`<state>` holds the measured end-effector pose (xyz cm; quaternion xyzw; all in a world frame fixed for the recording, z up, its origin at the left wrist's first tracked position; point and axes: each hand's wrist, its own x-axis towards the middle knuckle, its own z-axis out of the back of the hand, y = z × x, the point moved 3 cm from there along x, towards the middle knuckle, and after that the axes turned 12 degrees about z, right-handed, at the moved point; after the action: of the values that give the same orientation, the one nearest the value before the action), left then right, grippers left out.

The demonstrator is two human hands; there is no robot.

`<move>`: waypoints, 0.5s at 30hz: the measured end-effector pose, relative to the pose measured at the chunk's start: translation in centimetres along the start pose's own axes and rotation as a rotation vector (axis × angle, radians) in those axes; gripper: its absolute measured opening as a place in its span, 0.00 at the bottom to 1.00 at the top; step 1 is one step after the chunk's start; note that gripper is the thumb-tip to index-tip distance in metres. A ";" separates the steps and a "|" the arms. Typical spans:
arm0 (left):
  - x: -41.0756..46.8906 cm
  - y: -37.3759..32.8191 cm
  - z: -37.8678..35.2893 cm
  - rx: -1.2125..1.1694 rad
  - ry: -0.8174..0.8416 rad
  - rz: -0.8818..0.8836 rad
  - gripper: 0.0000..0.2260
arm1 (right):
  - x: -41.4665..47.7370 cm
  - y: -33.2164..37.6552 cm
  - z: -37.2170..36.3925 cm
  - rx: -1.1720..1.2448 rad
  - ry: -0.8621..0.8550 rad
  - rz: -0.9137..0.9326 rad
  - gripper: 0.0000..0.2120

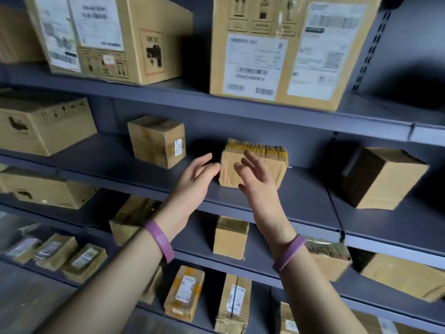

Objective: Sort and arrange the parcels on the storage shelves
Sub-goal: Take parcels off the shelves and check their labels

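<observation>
Shelves (pixel 301 208): grey steel, several tiers, boxes throughout.
Carton (pixel 277 49): large, top tier, above parcel.
Parcel (pixel 274 162): small, taped, on middle tier near front edge. Long axis ran left-right along shelf. Lay straight ahead of both hands.
Right hand (pixel 257 179): fingers spread, empty, before parcel's front face. Contact unclear. Judged nearer.
Left hand (pixel 195 174): fingers extended, empty, tips just beside parcel's left end.

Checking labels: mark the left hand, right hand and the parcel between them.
left hand (pixel 196 175): head view, back of hand.
right hand (pixel 258 175): head view, back of hand.
parcel (pixel 263 148): head view, taped top edge.
</observation>
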<state>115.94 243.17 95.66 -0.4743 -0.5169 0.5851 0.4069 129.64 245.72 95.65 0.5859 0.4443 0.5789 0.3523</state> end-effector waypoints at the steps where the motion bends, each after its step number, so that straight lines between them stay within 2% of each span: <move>1: 1.0 0.0 1.6 0.003 -0.001 -0.003 0.14 | 0.6 -0.4 -1.7 0.004 -0.004 0.006 0.23; 4: 4.4 -0.2 6.7 0.003 -0.026 -0.004 0.14 | 2.5 -2.1 -7.1 0.025 -0.004 0.027 0.23; 8: 8.6 -0.9 13.6 0.008 -0.015 0.004 0.09 | 5.5 -4.5 -14.3 0.047 -0.021 0.031 0.23; 15: 14.6 -3.6 28.1 0.026 -0.039 -0.008 0.14 | 10.1 -6.2 -29.4 0.130 0.036 0.020 0.19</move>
<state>85.30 251.67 97.73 -0.4555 -0.5189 0.5992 0.4053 99.17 254.30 95.97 0.6014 0.4814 0.5628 0.2996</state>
